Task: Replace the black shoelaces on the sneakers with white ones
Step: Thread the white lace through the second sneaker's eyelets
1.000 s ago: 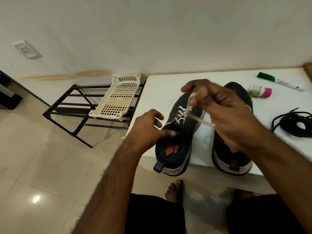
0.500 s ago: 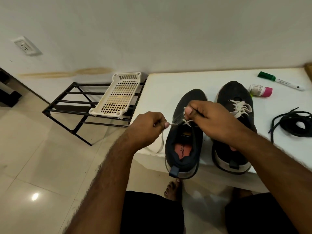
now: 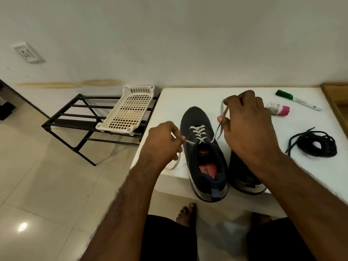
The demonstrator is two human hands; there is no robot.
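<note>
Two dark sneakers stand side by side at the front edge of a white table [image 3: 188,98]. The left sneaker [image 3: 199,153] has a white lace [image 3: 197,131] criss-crossed through its eyelets. My left hand [image 3: 163,142] pinches the lace's left end, which loops down off the table edge. My right hand [image 3: 246,125] grips the lace's right end and holds it taut, up and to the right. The right sneaker [image 3: 243,178] is mostly hidden behind my right hand and forearm. The removed black laces [image 3: 314,144] lie in a loose coil at the right.
A green-capped marker [image 3: 297,99] and a small pink-capped bottle [image 3: 278,109] lie at the table's back right. A black metal rack [image 3: 82,117] with a cream perforated tray [image 3: 130,110] stands on the tiled floor to the left. My bare foot [image 3: 186,213] is below the table.
My right hand has risen and moved right, drawing the lace's right end taut. The left hand stays beside the left sneaker, still pinching the other end.
</note>
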